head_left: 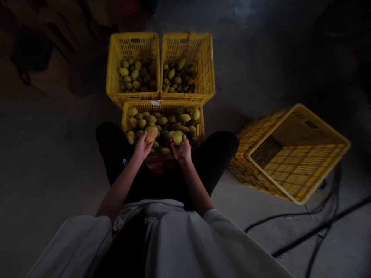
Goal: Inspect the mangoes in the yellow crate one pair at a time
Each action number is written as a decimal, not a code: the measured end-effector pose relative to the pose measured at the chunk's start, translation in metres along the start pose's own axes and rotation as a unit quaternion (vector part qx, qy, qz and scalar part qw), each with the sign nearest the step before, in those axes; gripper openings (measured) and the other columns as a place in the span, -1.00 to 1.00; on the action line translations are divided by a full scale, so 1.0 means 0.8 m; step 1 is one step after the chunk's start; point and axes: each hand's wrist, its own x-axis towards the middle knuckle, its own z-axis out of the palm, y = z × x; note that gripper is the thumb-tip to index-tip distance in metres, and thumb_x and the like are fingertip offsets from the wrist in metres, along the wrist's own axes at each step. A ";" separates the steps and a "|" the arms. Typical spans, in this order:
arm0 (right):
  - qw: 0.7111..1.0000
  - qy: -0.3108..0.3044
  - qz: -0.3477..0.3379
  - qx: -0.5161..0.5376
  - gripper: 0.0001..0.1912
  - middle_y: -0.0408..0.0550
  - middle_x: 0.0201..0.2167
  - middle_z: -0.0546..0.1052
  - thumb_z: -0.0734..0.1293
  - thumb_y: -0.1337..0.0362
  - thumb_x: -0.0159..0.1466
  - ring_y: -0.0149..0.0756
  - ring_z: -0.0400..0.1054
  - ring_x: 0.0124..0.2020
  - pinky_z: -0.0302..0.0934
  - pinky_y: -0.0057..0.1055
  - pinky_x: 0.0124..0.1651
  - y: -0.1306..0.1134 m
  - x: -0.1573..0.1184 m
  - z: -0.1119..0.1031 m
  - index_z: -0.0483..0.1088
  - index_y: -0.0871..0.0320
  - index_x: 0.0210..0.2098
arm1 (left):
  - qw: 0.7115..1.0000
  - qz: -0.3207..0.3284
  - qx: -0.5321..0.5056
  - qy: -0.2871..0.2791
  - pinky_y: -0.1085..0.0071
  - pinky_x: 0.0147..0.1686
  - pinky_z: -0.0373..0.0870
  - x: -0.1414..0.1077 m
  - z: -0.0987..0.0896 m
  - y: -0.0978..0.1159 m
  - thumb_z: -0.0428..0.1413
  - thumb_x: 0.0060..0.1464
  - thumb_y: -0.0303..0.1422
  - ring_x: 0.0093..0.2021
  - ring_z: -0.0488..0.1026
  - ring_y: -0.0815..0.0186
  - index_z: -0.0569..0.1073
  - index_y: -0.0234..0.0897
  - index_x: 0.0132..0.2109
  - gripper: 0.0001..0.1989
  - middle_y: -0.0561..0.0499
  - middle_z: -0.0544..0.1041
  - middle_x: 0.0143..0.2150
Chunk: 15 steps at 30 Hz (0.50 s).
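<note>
My left hand (143, 146) is closed around a yellow-orange fruit (151, 134) with a brownish patch. A rounder yellow-green fruit (177, 137) is in my right hand (182, 150), its fingers wrapped round the near side. Both hands are above the near edge of a yellow crate (124, 119) filled with many yellow and green fruits, between my knees. Beyond it stand two more yellow crates side by side, the left one (109, 69) and the right one (211, 69), each partly filled with similar fruits.
An empty yellow crate (319, 170) sits at an angle on the floor to the right. Dark cables (319, 227) run across the floor at the lower right. Dim brown shapes, perhaps sacks or boxes, are at the upper left.
</note>
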 end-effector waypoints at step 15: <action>0.999 0.005 -0.026 -0.024 -0.91 -0.20 -0.37 0.61 0.29 0.23 0.34 -0.36 0.55 -0.35 0.46 -0.46 -0.29 0.004 0.008 -0.006 0.42 0.06 -0.23 | 0.996 -0.004 -0.059 -0.064 0.27 0.07 0.58 -0.008 -0.001 0.003 0.04 0.39 -0.39 0.07 0.62 0.19 0.53 -0.28 0.08 -0.76 -0.10 0.67 -0.07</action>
